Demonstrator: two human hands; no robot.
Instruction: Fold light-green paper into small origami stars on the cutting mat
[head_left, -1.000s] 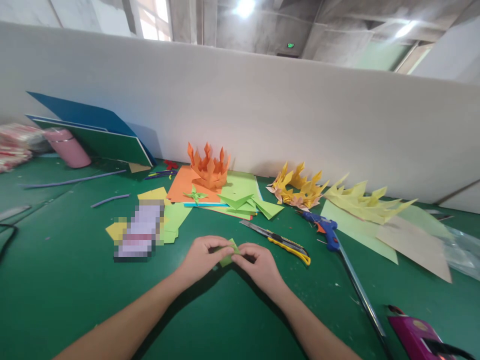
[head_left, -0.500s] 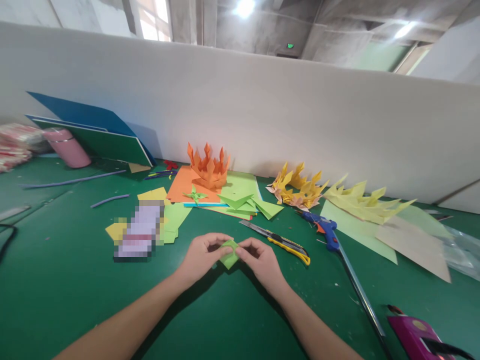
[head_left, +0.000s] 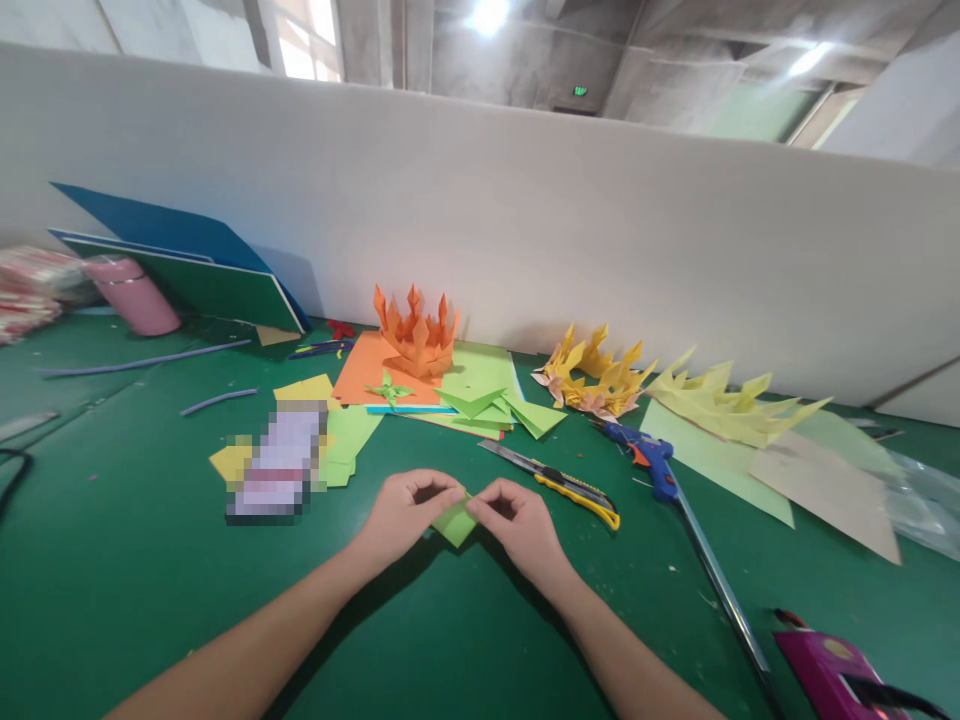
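A small folded square of light green paper (head_left: 456, 527) is pinched between my two hands, just above the green table. My left hand (head_left: 409, 515) grips its left edge with thumb and forefinger. From the other side my right hand (head_left: 517, 520) holds the right edge between thumb and fingertips. The fingers hide the paper's side corners, while its lower corner points toward me. Beyond my right hand lies a yellow and black utility knife (head_left: 574, 490) with its blade out. Folded green paper pieces (head_left: 487, 405) are stacked farther back.
An orange paper crown (head_left: 416, 340) stands on paper sheets at the back. To its right are a yellow crown (head_left: 596, 375) and a pale green one (head_left: 739, 405). A blue glue gun (head_left: 649, 455) lies at right, a blurred phone-like object (head_left: 277, 460) at left. A pink bottle (head_left: 135, 295) leans far left.
The green paper has been turned or shifted slightly down between my fingertips. My right fingers have curled a little closer at its upper edge; the things on the table stay put.
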